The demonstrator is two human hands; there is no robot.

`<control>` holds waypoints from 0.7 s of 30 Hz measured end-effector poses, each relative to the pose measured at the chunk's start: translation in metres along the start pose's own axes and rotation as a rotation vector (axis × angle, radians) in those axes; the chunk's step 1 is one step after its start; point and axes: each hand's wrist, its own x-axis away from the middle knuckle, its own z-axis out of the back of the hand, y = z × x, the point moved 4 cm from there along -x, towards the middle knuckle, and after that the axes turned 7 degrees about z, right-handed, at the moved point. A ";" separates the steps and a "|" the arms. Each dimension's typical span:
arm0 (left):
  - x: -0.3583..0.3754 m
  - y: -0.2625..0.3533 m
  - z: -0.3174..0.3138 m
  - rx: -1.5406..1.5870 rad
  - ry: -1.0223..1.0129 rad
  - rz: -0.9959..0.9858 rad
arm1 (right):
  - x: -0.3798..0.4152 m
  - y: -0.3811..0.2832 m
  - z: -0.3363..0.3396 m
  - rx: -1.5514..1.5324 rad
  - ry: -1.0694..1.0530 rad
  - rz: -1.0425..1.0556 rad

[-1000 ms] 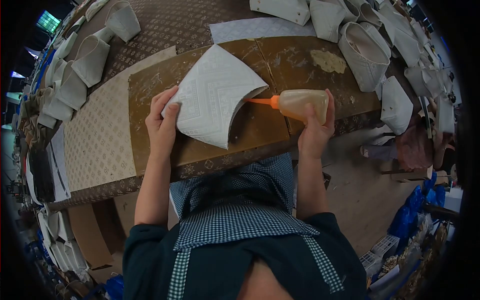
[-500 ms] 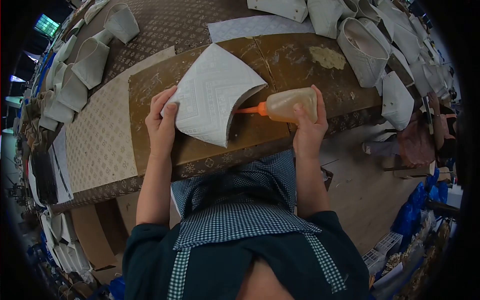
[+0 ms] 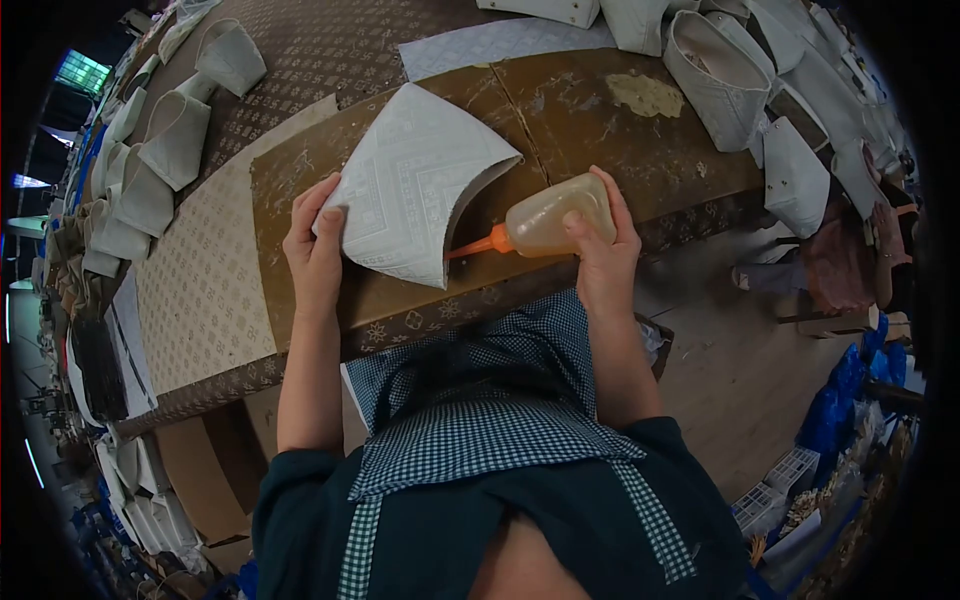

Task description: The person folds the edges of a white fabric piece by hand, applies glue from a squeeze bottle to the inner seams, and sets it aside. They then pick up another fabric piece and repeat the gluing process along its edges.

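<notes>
My left hand [image 3: 316, 240] is closed on the left edge of a white embossed bag piece [image 3: 405, 180], its thumb on top and its fingers behind. The piece is held tilted above the brown work board, with its curved open edge facing right. In my right hand [image 3: 608, 245] is a squeeze bottle [image 3: 560, 215] of pale amber liquid with an orange nozzle. The bottle lies nearly sideways, its nozzle tip at the lower part of the piece's open edge. Whether liquid is coming out cannot be seen.
The scuffed brown board [image 3: 590, 130] lies on a patterned table cover [image 3: 330, 50]. White bag bodies stand at the left [image 3: 175, 140] and right [image 3: 715, 75]. A white sheet [image 3: 505, 45] lies behind the board. Another person [image 3: 840, 265] sits at the far right.
The nozzle tip has moved down along the piece's open edge, and the bottle has tilted more. My left hand keeps its hold; the whole view has shifted slightly.
</notes>
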 end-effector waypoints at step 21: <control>-0.131 0.051 -0.100 -0.538 -0.517 0.364 | 0.009 -0.005 0.013 -0.032 -0.067 -0.061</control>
